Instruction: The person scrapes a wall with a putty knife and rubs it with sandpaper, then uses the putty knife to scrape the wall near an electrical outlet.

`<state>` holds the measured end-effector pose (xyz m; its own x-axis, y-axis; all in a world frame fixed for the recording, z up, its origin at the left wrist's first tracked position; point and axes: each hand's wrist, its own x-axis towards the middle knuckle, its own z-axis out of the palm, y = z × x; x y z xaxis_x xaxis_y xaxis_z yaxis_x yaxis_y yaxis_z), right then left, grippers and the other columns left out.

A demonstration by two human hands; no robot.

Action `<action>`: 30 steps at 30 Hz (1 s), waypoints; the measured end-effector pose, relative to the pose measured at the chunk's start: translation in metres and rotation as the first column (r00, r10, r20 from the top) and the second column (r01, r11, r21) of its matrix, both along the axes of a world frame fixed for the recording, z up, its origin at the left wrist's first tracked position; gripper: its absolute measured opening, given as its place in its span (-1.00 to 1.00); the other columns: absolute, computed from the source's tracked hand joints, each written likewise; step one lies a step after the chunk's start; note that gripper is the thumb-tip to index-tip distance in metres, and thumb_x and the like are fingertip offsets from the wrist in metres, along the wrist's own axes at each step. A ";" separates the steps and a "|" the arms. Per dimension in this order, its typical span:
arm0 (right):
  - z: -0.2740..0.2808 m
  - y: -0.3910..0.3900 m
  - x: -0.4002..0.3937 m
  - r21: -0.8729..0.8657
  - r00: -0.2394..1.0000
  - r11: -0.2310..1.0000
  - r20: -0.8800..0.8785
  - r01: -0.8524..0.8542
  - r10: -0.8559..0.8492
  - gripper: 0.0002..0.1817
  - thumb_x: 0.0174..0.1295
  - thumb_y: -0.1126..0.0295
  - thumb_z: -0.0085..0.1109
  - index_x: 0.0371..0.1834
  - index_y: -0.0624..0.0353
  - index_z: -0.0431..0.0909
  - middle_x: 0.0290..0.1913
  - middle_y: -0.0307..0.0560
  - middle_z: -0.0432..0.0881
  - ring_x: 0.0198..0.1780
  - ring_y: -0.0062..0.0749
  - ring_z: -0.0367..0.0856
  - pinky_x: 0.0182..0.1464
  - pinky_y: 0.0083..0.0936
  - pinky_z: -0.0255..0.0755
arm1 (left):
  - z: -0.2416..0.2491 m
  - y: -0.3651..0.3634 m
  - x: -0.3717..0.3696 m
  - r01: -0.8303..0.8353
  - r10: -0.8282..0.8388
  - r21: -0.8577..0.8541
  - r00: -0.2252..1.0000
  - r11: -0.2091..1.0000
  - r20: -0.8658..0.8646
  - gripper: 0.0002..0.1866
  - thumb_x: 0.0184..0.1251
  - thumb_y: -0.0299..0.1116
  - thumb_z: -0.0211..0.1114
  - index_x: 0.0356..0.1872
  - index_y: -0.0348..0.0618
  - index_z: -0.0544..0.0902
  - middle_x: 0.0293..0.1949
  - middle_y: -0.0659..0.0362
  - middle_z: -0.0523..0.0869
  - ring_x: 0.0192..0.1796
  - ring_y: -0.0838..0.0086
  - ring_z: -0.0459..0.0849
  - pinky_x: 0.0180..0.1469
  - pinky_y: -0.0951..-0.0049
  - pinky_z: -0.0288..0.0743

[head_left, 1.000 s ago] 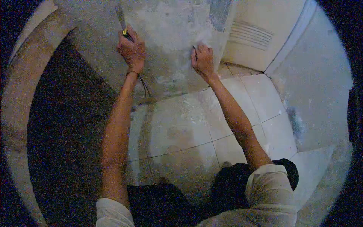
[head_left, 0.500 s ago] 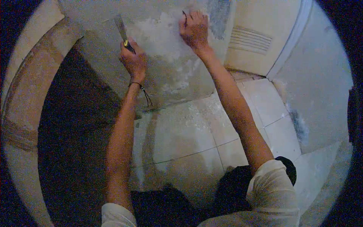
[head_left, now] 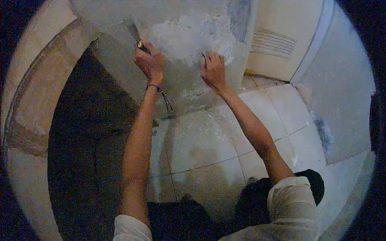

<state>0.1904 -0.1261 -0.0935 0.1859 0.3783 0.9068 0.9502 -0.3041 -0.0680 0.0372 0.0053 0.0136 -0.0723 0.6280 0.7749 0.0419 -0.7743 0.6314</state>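
A putty knife [head_left: 134, 31] with a metal blade and a dark and yellow handle is held in my left hand [head_left: 151, 63], its blade pointing up and left in front of the wall. My right hand [head_left: 213, 71] is closed against the wall [head_left: 183, 76], at the lower right part of a rough white patch [head_left: 177, 34]. A thin dark edge shows at its fingers, but what it holds is too small to name. A dark cord bracelet hangs at my left wrist.
A cream door [head_left: 277, 24] with slatted vents stands at the upper right. Pale floor tiles [head_left: 205, 172] with white residue lie below the wall. A dark area [head_left: 88, 132] fills the left, beside a curved brown ledge [head_left: 40, 92].
My right hand has moved down along the wall, from the top of the white patch to its lower part. The view has shifted slightly, and my left hand still holds the putty knife.
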 end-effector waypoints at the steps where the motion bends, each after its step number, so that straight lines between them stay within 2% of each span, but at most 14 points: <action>1: 0.023 0.004 -0.007 0.081 0.999 0.997 0.043 -0.009 0.006 -0.73 0.34 0.35 0.06 -0.05 0.30 0.61 0.03 0.10 0.62 -0.01 -0.04 0.56 0.06 -0.08 0.36 | 0.001 -0.003 0.000 -0.020 0.019 -0.009 1.000 1.000 -0.022 -0.64 0.52 -0.18 0.08 -0.25 -0.36 0.56 -0.44 -0.14 0.69 -0.38 -0.06 0.65 -0.27 0.04 0.45; 4: 0.100 0.016 -0.027 0.302 0.992 0.953 0.123 -0.023 -0.015 -0.71 0.35 0.34 0.05 -0.02 0.28 0.63 0.09 0.11 0.63 -0.01 -0.04 0.57 0.07 -0.09 0.36 | 0.004 -0.007 0.001 -0.016 0.016 -0.013 1.000 1.000 -0.023 -0.63 0.54 -0.17 0.06 -0.23 -0.36 0.55 -0.44 -0.13 0.69 -0.39 -0.06 0.65 -0.27 0.04 0.45; 6: 0.144 0.027 -0.036 0.318 0.989 0.948 0.146 -0.019 -0.029 -0.72 0.35 0.33 0.06 -0.03 0.26 0.63 0.08 0.10 0.63 -0.01 -0.04 0.57 0.06 -0.10 0.36 | 0.003 -0.005 0.000 0.002 -0.002 -0.012 1.000 1.000 -0.013 -0.62 0.55 -0.15 0.05 -0.22 -0.36 0.55 -0.44 -0.13 0.69 -0.39 -0.07 0.65 -0.28 0.04 0.45; 8: 0.153 0.046 -0.036 0.325 0.985 0.946 0.165 -0.010 -0.046 -0.72 0.34 0.32 0.06 -0.03 0.24 0.63 0.08 0.10 0.63 -0.01 -0.04 0.57 0.06 -0.12 0.36 | -0.002 -0.003 0.000 -0.026 0.026 0.003 1.000 1.000 -0.012 -0.59 0.56 -0.12 0.04 -0.21 -0.35 0.55 -0.41 -0.14 0.69 -0.38 -0.07 0.65 -0.28 0.03 0.44; 12: 0.125 0.066 -0.026 0.337 0.981 0.941 0.192 -0.027 -0.040 -0.73 0.32 0.29 0.09 -0.06 0.21 0.64 0.05 0.08 0.63 -0.01 -0.04 0.57 0.06 -0.14 0.37 | 0.007 -0.008 -0.008 0.074 -0.083 -0.082 0.991 0.994 -0.107 -0.56 0.58 -0.08 0.03 -0.22 -0.36 0.55 -0.40 -0.15 0.68 -0.36 -0.08 0.65 -0.26 0.03 0.43; 14: 0.091 0.071 -0.025 0.330 0.985 0.943 0.172 -0.048 -0.010 -0.74 0.31 0.29 0.10 -0.08 0.20 0.64 0.03 0.07 0.63 -0.02 -0.04 0.57 0.05 -0.14 0.37 | -0.001 -0.001 -0.004 -0.016 0.014 -0.014 0.995 1.000 -0.100 -0.55 0.58 -0.07 0.02 -0.24 -0.37 0.54 -0.41 -0.15 0.67 -0.35 -0.07 0.64 -0.23 0.03 0.43; 16: 0.050 0.065 -0.022 0.231 0.987 0.965 0.125 -0.127 0.100 -0.75 0.30 0.30 0.12 -0.08 0.20 0.64 -0.02 0.06 0.63 -0.05 -0.03 0.57 0.05 -0.12 0.39 | -0.002 -0.001 -0.003 -0.004 0.005 0.016 0.996 1.000 -0.089 -0.54 0.59 -0.07 0.02 -0.25 -0.37 0.54 -0.42 -0.15 0.66 -0.35 -0.06 0.63 -0.21 0.02 0.43; 19: -0.008 0.061 -0.025 0.145 0.991 0.989 0.135 -0.041 0.021 -0.74 0.29 0.31 0.13 -0.05 0.21 0.63 -0.02 0.05 0.63 -0.02 -0.02 0.57 0.06 -0.10 0.40 | 0.002 -0.004 -0.005 0.012 -0.010 0.036 0.997 0.999 -0.079 -0.54 0.59 -0.08 0.02 -0.27 -0.37 0.54 -0.42 -0.15 0.66 -0.35 -0.05 0.62 -0.20 0.03 0.42; 21: -0.029 0.047 -0.036 0.046 0.996 0.997 0.054 -0.067 0.064 -0.72 0.30 0.31 0.13 -0.01 0.22 0.62 -0.01 0.07 0.62 0.00 0.00 0.57 0.08 -0.10 0.41 | 0.001 -0.003 -0.005 0.015 -0.013 0.019 0.996 1.000 -0.089 -0.55 0.58 -0.09 0.03 -0.27 -0.37 0.54 -0.42 -0.15 0.66 -0.36 -0.05 0.62 -0.21 0.03 0.42; 23: -0.031 0.041 -0.041 -0.040 0.995 0.994 -0.026 -0.102 0.101 -0.70 0.30 0.32 0.13 0.02 0.23 0.61 0.00 0.09 0.62 0.02 0.02 0.57 0.10 -0.09 0.41 | 0.002 0.003 0.000 -0.059 0.058 0.138 0.998 0.989 0.010 -0.58 0.58 -0.12 0.05 -0.26 -0.37 0.55 -0.42 -0.15 0.66 -0.36 -0.06 0.62 -0.22 0.05 0.42; 24: -0.024 0.039 -0.044 0.062 0.998 0.996 0.013 -0.063 0.063 -0.69 0.31 0.32 0.13 0.02 0.25 0.60 -0.01 0.11 0.62 0.03 0.04 0.56 0.10 -0.09 0.41 | 0.005 0.000 -0.001 -0.060 0.058 0.147 0.998 0.987 0.013 -0.58 0.58 -0.12 0.05 -0.26 -0.37 0.55 -0.42 -0.15 0.66 -0.36 -0.06 0.62 -0.22 0.05 0.42; 26: -0.010 0.043 -0.046 0.166 0.998 0.985 0.049 -0.037 0.029 -0.69 0.31 0.33 0.12 0.02 0.27 0.60 -0.02 0.14 0.61 0.04 0.06 0.56 0.11 -0.09 0.41 | 0.004 -0.006 -0.005 0.015 -0.018 -0.054 0.997 0.998 -0.069 -0.61 0.56 -0.15 0.06 -0.25 -0.37 0.55 -0.42 -0.14 0.67 -0.35 -0.08 0.62 -0.22 0.05 0.42; 28: 0.051 0.039 -0.061 0.319 0.997 0.945 0.008 -0.074 0.075 -0.69 0.31 0.33 0.12 0.00 0.30 0.59 -0.04 0.17 0.60 0.03 0.07 0.53 0.09 -0.06 0.39 | -0.003 -0.001 -0.004 0.037 -0.038 -0.029 0.999 0.999 -0.012 -0.61 0.56 -0.15 0.07 -0.24 -0.37 0.56 -0.43 -0.14 0.67 -0.35 -0.08 0.62 -0.23 0.05 0.42; 30: 0.096 0.059 -0.061 0.408 0.990 0.904 0.099 -0.129 0.096 -0.71 0.29 0.31 0.13 -0.06 0.29 0.60 -0.07 0.14 0.60 0.03 0.04 0.52 0.07 -0.04 0.38 | -0.010 0.012 0.005 0.067 -0.068 0.008 0.997 0.998 0.048 -0.62 0.55 -0.16 0.07 -0.23 -0.37 0.56 -0.43 -0.13 0.66 -0.36 -0.09 0.62 -0.24 0.04 0.42</action>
<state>0.1291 -0.0672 0.0022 0.0896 -0.0177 0.9958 0.9837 -0.1550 -0.0913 0.0422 0.0172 0.0036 -0.0672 0.6280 0.7753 -0.0408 -0.7782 0.6267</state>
